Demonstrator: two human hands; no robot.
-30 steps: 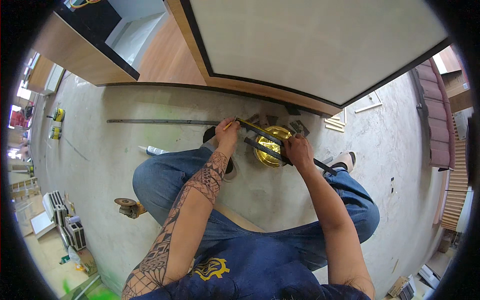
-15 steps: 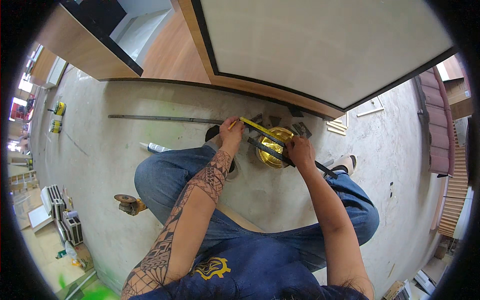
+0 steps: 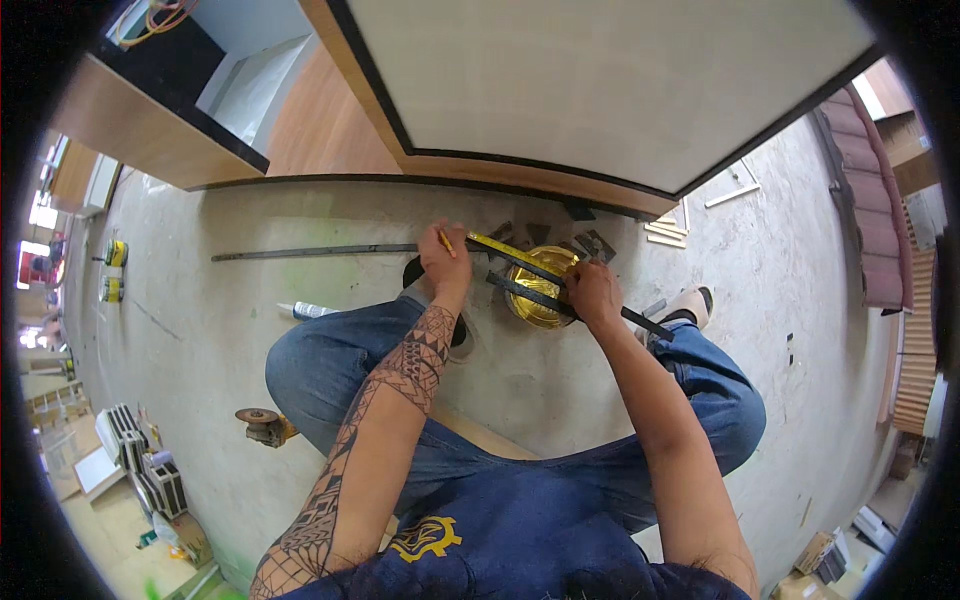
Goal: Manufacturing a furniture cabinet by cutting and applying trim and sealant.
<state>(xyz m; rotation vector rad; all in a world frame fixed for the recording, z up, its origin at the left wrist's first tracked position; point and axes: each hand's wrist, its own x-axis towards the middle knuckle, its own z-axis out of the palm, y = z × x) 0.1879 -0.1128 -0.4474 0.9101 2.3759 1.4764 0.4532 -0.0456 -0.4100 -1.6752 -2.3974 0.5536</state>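
Observation:
My left hand (image 3: pixel 446 262) is closed around a short yellow pencil (image 3: pixel 446 242), its fingers beside a long dark flat strip (image 3: pixel 320 251). A yellow tape measure blade (image 3: pixel 500 247) runs along the strip from near my left hand to my right hand (image 3: pixel 594 294). The right fingers are closed over the blade and the strip; the tape's case cannot be made out. A second, shorter dark strip (image 3: pixel 525 292) passes below the blade toward the right hand. Under both lies a shiny gold round object (image 3: pixel 540 312), partly covered.
A wood-trimmed cabinet with a pale panel (image 3: pixel 620 90) stands ahead. On the concrete floor lie a sealant tube (image 3: pixel 308 311), an angle grinder (image 3: pixel 265 427), dark offcuts (image 3: pixel 596 246) and pale wooden sticks (image 3: pixel 666 233). Tins (image 3: pixel 112 272) stand far left.
My left hand has shifted slightly left, away from the tape's end, and the pencil has turned more upright. The right hand keeps its grip. The whole view has shifted a little.

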